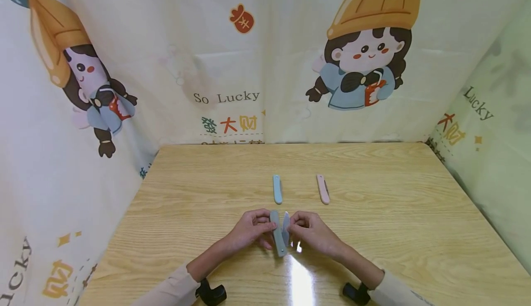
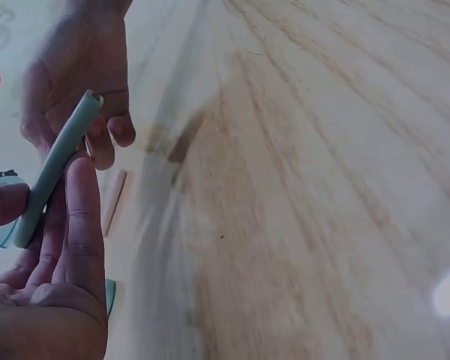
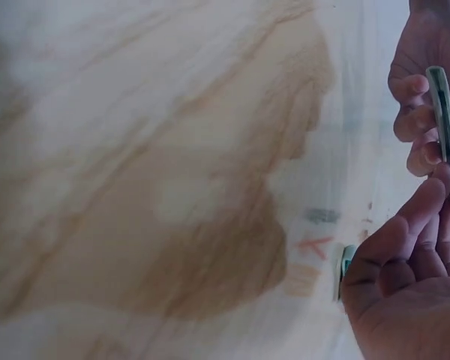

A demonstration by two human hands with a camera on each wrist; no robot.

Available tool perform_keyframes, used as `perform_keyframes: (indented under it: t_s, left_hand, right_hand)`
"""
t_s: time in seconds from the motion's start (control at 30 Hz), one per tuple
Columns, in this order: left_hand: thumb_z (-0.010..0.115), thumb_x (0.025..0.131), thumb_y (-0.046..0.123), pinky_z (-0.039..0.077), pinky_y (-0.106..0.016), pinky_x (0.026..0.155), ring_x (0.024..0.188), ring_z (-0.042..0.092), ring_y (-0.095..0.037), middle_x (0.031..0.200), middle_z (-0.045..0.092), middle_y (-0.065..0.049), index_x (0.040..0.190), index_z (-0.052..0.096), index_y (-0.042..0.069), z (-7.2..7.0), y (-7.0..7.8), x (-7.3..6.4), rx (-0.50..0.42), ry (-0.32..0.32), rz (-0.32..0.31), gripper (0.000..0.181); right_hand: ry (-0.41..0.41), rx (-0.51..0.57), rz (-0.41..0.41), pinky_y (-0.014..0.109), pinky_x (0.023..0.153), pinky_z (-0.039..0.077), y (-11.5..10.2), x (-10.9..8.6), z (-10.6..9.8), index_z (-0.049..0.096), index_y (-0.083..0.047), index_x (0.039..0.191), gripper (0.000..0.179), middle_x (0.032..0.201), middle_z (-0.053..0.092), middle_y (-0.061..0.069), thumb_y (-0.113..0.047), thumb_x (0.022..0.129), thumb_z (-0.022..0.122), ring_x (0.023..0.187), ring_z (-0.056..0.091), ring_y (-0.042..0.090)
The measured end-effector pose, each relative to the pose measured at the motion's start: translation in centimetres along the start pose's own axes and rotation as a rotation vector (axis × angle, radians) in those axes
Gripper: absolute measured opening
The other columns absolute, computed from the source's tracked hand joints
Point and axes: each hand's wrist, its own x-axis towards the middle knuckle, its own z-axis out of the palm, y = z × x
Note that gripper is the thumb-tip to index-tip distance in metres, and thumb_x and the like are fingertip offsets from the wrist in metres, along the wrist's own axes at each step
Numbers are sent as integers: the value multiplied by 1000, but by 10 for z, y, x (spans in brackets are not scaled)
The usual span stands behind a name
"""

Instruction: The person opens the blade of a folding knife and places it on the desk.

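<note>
A folding knife with a grey-green handle is held near the front of the table. My left hand grips the handle between thumb and fingers. The silver blade stands partly swung out on the right side, and my right hand pinches it by thumb and fingertips. In the left wrist view the handle slants across the left fingers. From the right wrist the slotted side of the handle shows, with the right hand below it; the blade is mostly hidden there.
Beyond the hands lie two more folding knives, a light blue one and, to its right, a pink one. Both look folded. The wooden table ends at printed curtains behind and at both sides.
</note>
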Motion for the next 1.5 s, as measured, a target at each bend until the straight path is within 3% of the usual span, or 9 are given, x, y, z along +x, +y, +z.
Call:
perform_keyframes:
  t_s: [0.33,0.57,0.73,0.8,0.87,1.0,1.1,1.27,1.5]
  left_hand:
    - [59,103,6,60,-36,69,78,68,-19,107,70,-17,129,50,-17,3,-4,-4,-12,-15,-13,36]
    - [59,102,7,60,-39,71,83,70,-21,107,70,-18,128,48,-18,1,-4,-4,-68,-28,-6,38]
    - [60,101,8,60,-42,73,88,70,-26,110,67,-23,127,46,-16,-1,-7,-4,-93,11,-18,38]
    - [65,100,11,59,-41,77,95,69,-25,122,61,-21,136,40,-10,-1,-8,-6,25,16,12,49]
    - [73,96,20,55,-41,89,113,62,-24,138,51,-18,146,34,0,-2,-7,-8,292,-4,108,66]
    - [85,84,41,38,-48,110,139,40,-27,155,37,-11,150,44,9,-4,-3,-10,1033,-48,496,83]
    - [84,83,47,34,-56,110,140,41,-30,149,48,-9,135,63,11,-5,-1,-8,1378,-57,753,67]
    - [76,90,47,42,-53,105,127,53,-22,128,64,-2,122,70,15,-5,-5,-7,1595,-38,878,46]
    - [74,88,54,47,-41,90,113,59,-18,117,66,1,111,73,19,-6,-6,-6,1683,21,959,42]
  right_hand:
    - [-4,41,18,26,59,51,4,2,3,64,8,105,26,82,65,13,-17,105,59,70,59,16]
    - [14,7,-3,27,59,53,0,1,1,65,8,102,24,83,65,15,-15,105,58,73,61,19]
    - [37,15,-13,29,57,54,1,0,-1,64,8,102,24,83,65,16,-15,105,58,71,61,21]
    - [51,11,-10,27,56,52,2,-1,-1,63,9,100,23,80,63,14,-14,105,58,68,59,18]
    - [61,8,-5,24,56,49,4,-2,-1,63,8,98,23,76,62,11,-13,105,58,66,57,14]
    - [73,-19,-12,21,55,43,7,-2,-2,63,7,94,25,70,59,6,-14,106,57,62,53,11]
    - [77,-40,-25,22,54,42,8,-2,-2,63,7,94,25,68,57,7,-14,106,56,61,52,11]
    - [55,-34,-18,22,55,43,10,-2,0,63,9,96,23,69,57,5,-10,106,55,61,52,11]
    - [59,-16,22,22,56,45,10,-3,1,64,7,98,22,73,59,4,-12,106,56,64,54,12]
